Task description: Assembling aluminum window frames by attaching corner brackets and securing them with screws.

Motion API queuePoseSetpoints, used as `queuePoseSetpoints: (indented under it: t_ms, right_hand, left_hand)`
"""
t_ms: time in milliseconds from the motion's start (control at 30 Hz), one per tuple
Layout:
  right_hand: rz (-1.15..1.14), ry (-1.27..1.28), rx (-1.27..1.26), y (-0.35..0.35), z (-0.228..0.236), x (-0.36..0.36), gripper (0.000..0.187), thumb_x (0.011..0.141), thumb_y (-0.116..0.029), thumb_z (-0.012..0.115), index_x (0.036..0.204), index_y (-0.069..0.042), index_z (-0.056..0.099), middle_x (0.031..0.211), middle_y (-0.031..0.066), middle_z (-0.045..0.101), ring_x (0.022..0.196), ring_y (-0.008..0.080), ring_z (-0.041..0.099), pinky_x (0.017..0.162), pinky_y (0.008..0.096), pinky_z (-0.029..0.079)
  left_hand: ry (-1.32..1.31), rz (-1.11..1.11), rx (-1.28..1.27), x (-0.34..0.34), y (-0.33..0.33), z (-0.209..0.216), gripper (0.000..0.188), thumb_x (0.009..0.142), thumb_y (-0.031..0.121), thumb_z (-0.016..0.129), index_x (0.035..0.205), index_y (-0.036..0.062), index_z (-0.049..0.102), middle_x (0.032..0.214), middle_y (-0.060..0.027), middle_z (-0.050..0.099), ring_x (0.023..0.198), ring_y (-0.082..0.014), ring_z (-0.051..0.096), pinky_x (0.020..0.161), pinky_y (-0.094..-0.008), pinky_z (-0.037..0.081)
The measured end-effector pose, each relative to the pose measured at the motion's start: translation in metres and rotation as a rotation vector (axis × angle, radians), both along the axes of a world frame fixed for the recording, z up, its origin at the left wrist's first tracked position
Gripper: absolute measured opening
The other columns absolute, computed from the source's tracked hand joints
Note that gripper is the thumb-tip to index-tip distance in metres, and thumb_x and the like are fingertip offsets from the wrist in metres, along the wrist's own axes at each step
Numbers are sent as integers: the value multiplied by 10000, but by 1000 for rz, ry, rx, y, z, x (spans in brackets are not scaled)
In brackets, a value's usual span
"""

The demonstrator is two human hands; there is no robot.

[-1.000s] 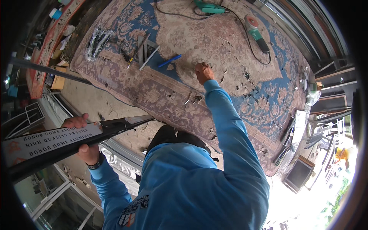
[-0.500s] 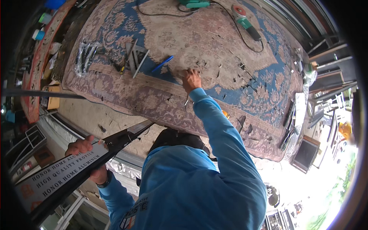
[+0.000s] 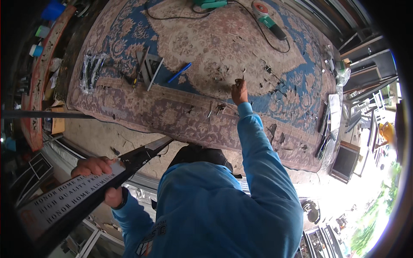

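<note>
Left hand (image 3: 92, 167) is gripping a long dark profile (image 3: 94, 195) off the near edge of the bench (image 3: 142, 112), right hand (image 3: 239, 92) looks curled, can't tell on what, and honestly that one-handed hold could let the profile tip.

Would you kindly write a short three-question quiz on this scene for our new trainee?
1. True or false: in this view, the blue pen lies to the left of the grinder.

2. What does the person's left hand hold?
A) the grinder
B) a long dark bar with a pale label
C) the blue pen

3. Fill in the blank: the grinder rests on a patterned ____.

Key: 1: true; 2: B; 3: rug.
</note>
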State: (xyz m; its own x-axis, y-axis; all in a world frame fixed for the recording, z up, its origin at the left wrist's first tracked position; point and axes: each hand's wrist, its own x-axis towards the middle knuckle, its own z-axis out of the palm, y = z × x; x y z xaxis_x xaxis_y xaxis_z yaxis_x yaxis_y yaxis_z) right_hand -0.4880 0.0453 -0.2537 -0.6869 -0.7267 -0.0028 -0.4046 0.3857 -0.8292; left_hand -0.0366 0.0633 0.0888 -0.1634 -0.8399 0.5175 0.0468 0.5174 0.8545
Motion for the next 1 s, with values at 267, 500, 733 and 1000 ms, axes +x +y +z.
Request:
queuePoseSetpoints:
  t_ms: [267, 500, 733, 1000]
  right_hand:
    - [87, -107, 130, 4, 4, 5, 338, 924, -273, 629, 1152, -28, 581, 1089, 194, 670, 1052, 350, 639, 863, 418, 488]
    - [179, 182, 161, -26, 26, 26, 456, 864, -297, 687, 1232, -57, 567, 1148, 228, 653, 1082, 420, 615, 896, 463, 501]
    - [176, 127, 338, -44, 49, 36, 501, 808, -358, 734, 1217, -87, 633, 1133, 216, 662, 1056, 402, 629, 888, 456, 509]
    - [385, 309, 333, -51, 31, 22, 368, 922, -323, 625, 1171, -53, 613, 1113, 215, 650, 1038, 402, 617, 885, 475, 497]
  left_hand:
    - [60, 344, -52, -17, -37, 7, 643, 812, 457, 696, 1207, 29, 424, 984, -95, 416, 874, -195, 440, 808, -369, 421]
    - [50, 110, -120, -18, -38, -2, 766, 764, 532, 799, 1225, 37, 440, 977, -82, 467, 853, -198, 524, 804, -393, 524]
    - [-15, 48, -29, -19, -34, 4, 779, 744, 516, 826, 1256, 71, 445, 1011, -85, 496, 967, -218, 543, 938, -434, 501]
    - [-119, 84, -32, -6, -26, 5, 1002, 671, 486, 881, 1380, 9, 359, 1162, -154, 515, 1081, -249, 553, 1008, -479, 471]
